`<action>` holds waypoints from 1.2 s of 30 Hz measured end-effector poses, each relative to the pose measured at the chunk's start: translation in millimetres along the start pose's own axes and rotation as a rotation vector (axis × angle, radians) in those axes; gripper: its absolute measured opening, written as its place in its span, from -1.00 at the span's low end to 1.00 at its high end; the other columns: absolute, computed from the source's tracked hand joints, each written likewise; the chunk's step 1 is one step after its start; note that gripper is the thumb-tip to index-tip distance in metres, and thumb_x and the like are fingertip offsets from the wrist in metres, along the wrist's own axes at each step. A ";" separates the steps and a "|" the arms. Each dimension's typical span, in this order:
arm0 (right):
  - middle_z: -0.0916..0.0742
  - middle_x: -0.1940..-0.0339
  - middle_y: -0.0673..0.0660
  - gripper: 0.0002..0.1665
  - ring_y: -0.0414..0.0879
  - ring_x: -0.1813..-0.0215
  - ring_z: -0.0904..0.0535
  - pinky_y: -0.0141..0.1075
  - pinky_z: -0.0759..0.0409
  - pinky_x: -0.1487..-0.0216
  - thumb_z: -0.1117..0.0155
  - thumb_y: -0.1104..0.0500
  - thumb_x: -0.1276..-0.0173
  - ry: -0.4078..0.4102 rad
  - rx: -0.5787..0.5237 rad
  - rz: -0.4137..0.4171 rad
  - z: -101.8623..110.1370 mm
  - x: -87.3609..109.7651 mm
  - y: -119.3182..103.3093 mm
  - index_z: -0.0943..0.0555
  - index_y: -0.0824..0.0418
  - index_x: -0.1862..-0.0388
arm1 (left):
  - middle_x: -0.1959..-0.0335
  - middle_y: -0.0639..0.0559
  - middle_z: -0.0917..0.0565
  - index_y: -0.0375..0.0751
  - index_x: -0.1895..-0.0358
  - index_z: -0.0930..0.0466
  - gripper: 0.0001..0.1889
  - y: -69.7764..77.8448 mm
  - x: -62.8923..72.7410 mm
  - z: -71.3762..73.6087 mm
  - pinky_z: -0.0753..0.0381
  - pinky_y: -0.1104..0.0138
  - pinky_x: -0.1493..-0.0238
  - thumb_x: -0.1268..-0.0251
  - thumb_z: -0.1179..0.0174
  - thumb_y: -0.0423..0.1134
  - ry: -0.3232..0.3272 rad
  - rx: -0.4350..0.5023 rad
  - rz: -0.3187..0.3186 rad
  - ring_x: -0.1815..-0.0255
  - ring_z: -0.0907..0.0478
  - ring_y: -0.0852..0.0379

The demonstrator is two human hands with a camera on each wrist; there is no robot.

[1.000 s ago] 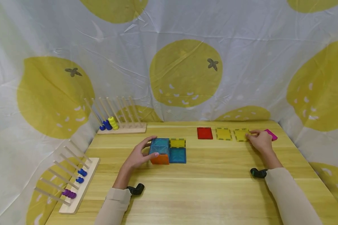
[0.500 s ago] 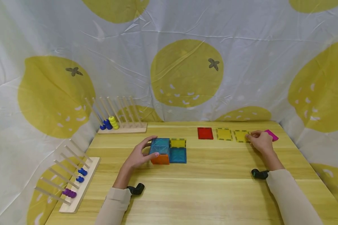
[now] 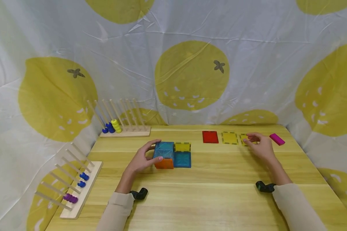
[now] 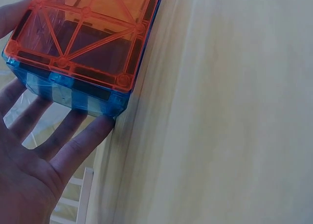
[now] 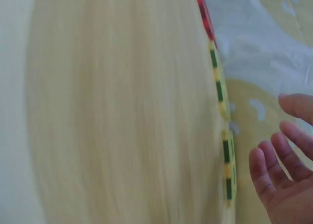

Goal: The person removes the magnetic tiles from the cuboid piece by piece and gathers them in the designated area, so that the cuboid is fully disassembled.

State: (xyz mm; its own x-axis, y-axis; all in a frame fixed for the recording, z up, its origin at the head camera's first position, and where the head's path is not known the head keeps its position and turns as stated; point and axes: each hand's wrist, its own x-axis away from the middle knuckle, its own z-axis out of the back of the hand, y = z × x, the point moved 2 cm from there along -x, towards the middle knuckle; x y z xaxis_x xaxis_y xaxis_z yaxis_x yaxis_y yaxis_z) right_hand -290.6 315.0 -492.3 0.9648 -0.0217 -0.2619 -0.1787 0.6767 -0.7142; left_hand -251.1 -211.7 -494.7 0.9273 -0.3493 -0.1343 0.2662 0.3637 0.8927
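My left hand (image 3: 139, 159) grips a cube of magnetic tiles (image 3: 164, 150), blue on top and orange in front. In the left wrist view its fingers (image 4: 83, 141) reach along a blue side and the thumb lies by the orange face. Joined to the cube's right are a flat blue tile (image 3: 182, 159) and a standing yellow tile (image 3: 182, 147). My right hand (image 3: 261, 148) hovers over the rightmost yellow tile (image 3: 243, 141), partly covering it. Its fingers (image 5: 288, 158) are loosely bent and apart from the thumb, holding nothing.
Left of that tile lie another yellow tile (image 3: 229, 138) and a red tile (image 3: 210, 137). A magenta block (image 3: 277, 139) lies at the far right. Two wooden peg racks with beads stand at left, one at the back (image 3: 133, 132) and one nearer (image 3: 85, 192). A lemon-print curtain (image 3: 248, 80) hangs behind.
My right hand has shifted left and lifted from the right edge of the rightmost yellow tile, uncovering the magenta block. The left hand and the cube have stayed in place.
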 end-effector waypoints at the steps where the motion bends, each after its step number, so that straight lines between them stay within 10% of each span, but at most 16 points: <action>1: -0.73 -0.03 0.36 -0.46 0.00 0.05 -0.65 -0.59 -0.55 0.21 -0.37 -0.03 -0.47 -0.013 -0.013 0.011 -1.8 1.6 -5.0 -0.64 0.34 -0.22 | -0.58 0.05 -0.29 0.16 -0.55 -0.30 -0.24 -0.1 -0.1 0.3 -0.67 -0.07 -0.21 -0.32 -0.42 -0.10 0.001 0.000 0.004 -0.51 -0.33 -0.30; 14: -0.68 -0.21 0.34 -0.48 0.14 -0.14 -0.69 -0.53 -0.65 -0.01 -0.42 0.02 -0.44 -0.168 -0.213 0.102 -38.2 9.2 -60.1 -0.62 0.20 -0.29 | -0.57 0.11 -0.31 0.25 -0.52 -0.34 -0.27 4.4 -2.9 2.8 -0.65 -0.10 -0.23 -0.30 -0.44 -0.07 0.000 0.011 0.020 -0.51 -0.34 -0.26; 27: -0.68 -0.20 0.37 -0.54 0.33 -0.23 -0.62 0.12 -0.69 -0.15 -0.38 0.20 -0.45 -0.316 -0.291 0.138 -71.1 21.0 -136.5 -0.61 0.32 -0.27 | -0.56 0.03 -0.32 0.30 -0.47 -0.36 -0.29 -0.6 -1.2 6.0 -0.69 -0.02 -0.20 -0.29 -0.46 -0.10 0.007 0.019 0.028 -0.53 -0.33 -0.28; 36: -0.68 -0.25 0.31 -0.48 0.11 -0.19 -0.67 0.01 -0.71 -0.16 -0.43 0.03 -0.42 -0.340 -0.360 0.164 -114.1 13.4 -128.0 -0.63 0.19 -0.28 | -0.57 0.03 -0.30 0.14 -0.52 -0.33 -0.23 -0.1 -0.5 5.4 -0.71 0.02 -0.18 -0.27 -0.47 -0.13 0.003 0.032 0.024 -0.53 -0.33 -0.26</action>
State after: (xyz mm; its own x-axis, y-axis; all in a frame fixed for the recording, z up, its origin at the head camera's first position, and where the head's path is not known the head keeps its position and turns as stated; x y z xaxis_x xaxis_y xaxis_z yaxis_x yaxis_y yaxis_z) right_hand -276.8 144.0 -478.4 0.9160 0.3442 -0.2062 -0.3300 0.3538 -0.8752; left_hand -253.0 -216.2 -492.4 0.9342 -0.3382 -0.1135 0.2351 0.3442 0.9090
